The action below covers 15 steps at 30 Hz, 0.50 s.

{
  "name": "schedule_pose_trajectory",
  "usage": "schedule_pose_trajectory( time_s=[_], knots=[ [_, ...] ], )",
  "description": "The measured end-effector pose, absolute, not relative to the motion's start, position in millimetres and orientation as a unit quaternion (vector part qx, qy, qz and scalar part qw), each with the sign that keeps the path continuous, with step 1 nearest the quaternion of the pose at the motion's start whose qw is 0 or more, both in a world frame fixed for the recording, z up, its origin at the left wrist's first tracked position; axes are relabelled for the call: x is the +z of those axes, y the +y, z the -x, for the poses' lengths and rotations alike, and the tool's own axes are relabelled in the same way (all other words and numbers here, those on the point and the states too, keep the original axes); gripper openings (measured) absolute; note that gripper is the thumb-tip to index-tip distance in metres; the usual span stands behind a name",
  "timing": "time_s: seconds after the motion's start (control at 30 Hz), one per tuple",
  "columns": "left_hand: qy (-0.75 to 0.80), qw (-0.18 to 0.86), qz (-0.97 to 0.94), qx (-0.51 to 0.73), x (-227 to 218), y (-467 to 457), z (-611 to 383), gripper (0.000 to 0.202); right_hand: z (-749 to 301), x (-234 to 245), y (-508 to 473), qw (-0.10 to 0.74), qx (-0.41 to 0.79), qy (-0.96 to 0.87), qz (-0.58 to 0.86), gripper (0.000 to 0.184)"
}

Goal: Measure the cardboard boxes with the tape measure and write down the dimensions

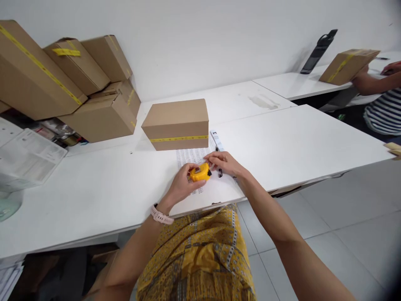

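My left hand [183, 184] is closed around a small yellow tape measure [201, 172], held just above a printed sheet of paper [191, 156] on the white table [94, 188]. My right hand [224, 162] touches the tape measure's right end with pinched fingers. A dark pen [219, 171] lies on the paper under my right hand. A closed cardboard box [177, 124] with a yellow tape strip stands just behind the paper.
Several stacked cardboard boxes [78, 83] lean against the wall at the left. Clear plastic packs with papers [26, 156] lie at the left edge. At the far right another person in a striped top [385, 110] works by a cardboard box [347, 65] on another table.
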<state>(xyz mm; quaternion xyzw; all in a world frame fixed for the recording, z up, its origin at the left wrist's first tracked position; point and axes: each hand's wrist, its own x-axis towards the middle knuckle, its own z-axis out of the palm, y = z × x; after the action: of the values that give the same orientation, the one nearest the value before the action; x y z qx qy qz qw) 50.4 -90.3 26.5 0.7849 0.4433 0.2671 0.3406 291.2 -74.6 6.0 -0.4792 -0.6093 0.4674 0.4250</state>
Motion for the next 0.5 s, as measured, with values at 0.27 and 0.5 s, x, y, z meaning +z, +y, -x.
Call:
schedule_pose_trajectory(
  time_s=[0.27, 0.5],
  knots=[
    [0.387, 0.525, -0.693, 0.306, 26.9, -93.1, -66.1, 0.055, -305.6, 26.1, -82.6, 0.383, 0.598, -0.571, 0.413, 0.053],
    [0.413, 0.543, -0.634, 0.365, 76.5, -38.0, -7.9, 0.060, -326.9, 25.8, -77.3, 0.646, 0.524, -0.396, 0.389, 0.045]
  ],
)
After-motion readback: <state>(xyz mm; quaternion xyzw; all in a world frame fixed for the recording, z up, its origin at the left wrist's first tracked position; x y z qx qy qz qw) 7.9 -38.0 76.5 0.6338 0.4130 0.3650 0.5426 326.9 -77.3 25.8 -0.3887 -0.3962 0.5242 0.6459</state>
